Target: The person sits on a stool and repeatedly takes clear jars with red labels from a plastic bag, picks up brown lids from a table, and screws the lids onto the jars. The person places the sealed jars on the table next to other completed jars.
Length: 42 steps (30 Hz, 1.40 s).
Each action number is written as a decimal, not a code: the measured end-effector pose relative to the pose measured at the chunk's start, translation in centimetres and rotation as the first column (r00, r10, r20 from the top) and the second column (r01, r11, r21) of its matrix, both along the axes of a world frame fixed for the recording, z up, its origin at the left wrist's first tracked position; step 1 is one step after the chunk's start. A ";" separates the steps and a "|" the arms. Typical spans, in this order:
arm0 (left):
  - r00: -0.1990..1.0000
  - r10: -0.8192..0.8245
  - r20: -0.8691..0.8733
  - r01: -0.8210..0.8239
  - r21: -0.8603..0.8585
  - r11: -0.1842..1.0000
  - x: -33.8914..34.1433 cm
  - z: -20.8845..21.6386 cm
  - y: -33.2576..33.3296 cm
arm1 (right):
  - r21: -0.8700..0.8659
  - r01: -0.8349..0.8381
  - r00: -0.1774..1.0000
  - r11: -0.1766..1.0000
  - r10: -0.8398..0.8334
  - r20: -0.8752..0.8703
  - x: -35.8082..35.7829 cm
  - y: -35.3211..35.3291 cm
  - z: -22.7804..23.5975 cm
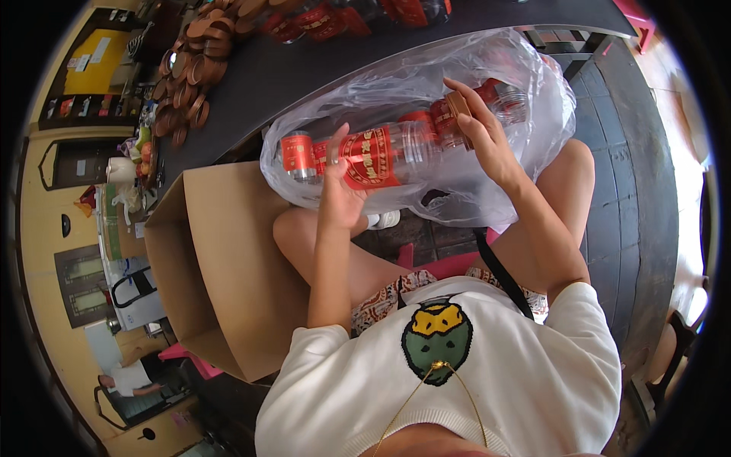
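A clear plastic jar with a red label point(375, 158) lies sideways in my left hand point(341, 188), its threaded mouth pointing right. My left fingers are wrapped round its base end. My right hand point(487, 141) grips a brown screw lid point(460, 116) by its edge, a short way to the right of the jar's mouth and apart from it. Beneath both hands, a large clear plastic bag point(464, 202) holds several more jars with red labels, such as a jar point(298, 155) at its left end. Some of those jars are partly hidden by my hands and the crinkled film.
A dark table point(304, 84) runs along the far side, with a heap of brown lids point(186, 80) at its left and several red-labelled jars point(320, 21) at its far edge. An open cardboard box point(236, 266) stands left of my legs. Another person point(131, 378) is at the far left.
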<state>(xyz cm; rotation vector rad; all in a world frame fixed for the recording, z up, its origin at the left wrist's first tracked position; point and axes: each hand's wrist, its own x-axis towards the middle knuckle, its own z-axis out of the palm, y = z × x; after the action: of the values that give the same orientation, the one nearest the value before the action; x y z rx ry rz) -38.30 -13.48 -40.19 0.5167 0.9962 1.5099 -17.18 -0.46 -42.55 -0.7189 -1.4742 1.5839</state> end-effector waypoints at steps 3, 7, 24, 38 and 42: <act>0.991 0.123 -0.052 -0.118 0.087 0.989 2.9 0.3 -1.7 | 0.093 -0.138 0.985 0.986 0.147 -0.093 -0.6 -1.3 0.9; 0.976 0.215 0.022 -0.216 0.147 0.965 4.5 0.3 -1.7 | 0.208 -0.108 0.977 0.972 0.143 -0.160 -0.8 -1.6 0.3; 0.994 0.098 -0.042 -0.100 -0.044 0.994 6.3 1.5 -1.3 | 0.372 -0.079 0.984 0.925 0.132 -0.120 -0.3 -1.8 0.5; 0.381 0.339 -0.860 0.153 0.420 0.894 5.3 -0.6 -0.1 | -0.130 -0.241 0.882 0.962 0.161 -0.442 -0.7 -2.2 0.0; 0.170 0.432 -0.886 0.318 0.464 0.826 4.3 -1.0 -0.4 | -0.076 -0.282 0.904 0.956 0.239 -0.354 -0.1 -1.2 0.6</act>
<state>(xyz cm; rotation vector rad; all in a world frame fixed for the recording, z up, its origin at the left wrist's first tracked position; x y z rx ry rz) -34.01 -13.87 -41.21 2.2176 1.5251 1.4136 -17.31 -1.69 -41.99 -0.2962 -1.2575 1.9101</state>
